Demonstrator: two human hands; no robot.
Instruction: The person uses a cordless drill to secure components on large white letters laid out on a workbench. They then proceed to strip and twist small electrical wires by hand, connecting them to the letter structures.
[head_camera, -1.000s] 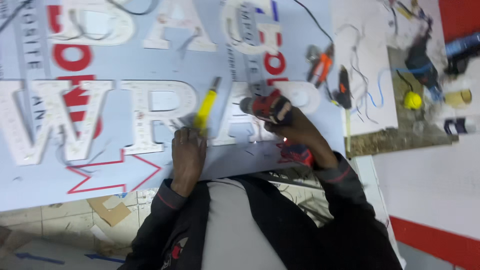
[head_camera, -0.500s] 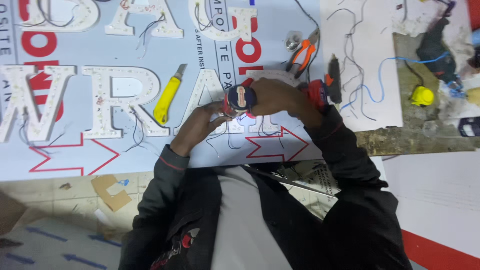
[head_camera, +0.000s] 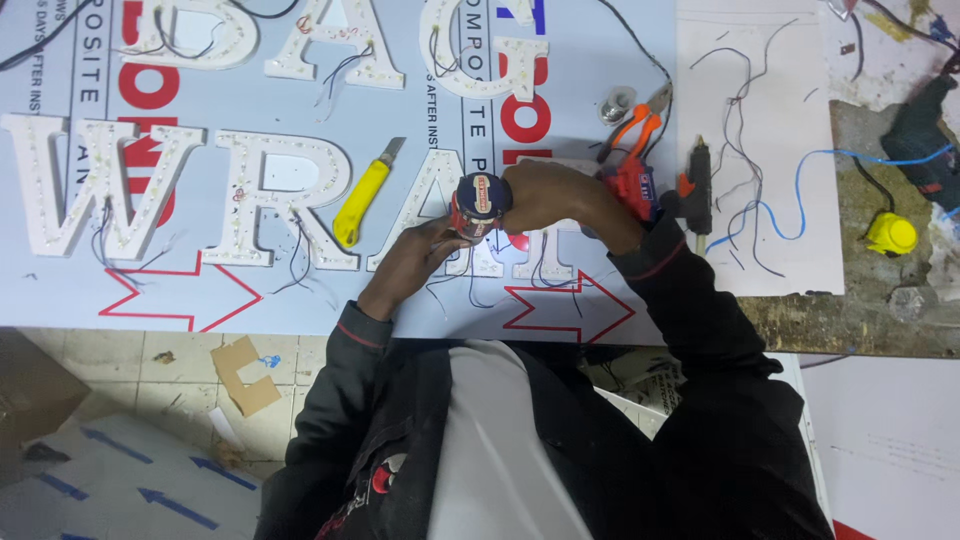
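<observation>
My right hand is shut around a red and black cordless drill, which I see end-on, pointing down at a white lit-sign letter. My left hand reaches in from below. Its fingertips sit at the drill's nose, on the letter and its thin wires. I cannot make out whether those fingers pinch anything. Both hands are over the blue-white printed sign board, just above a red outlined arrow.
A yellow utility knife lies left of the hands between letters. Orange pliers, a solder spool and a black glue gun lie to the right, beside a white sheet with loose wires. Cardboard scrap lies on the floor.
My left hand left the board near the knife and came to the drill's nose. My right hand brought the drill in over the letter. The view shifted, so the board appears further left.
</observation>
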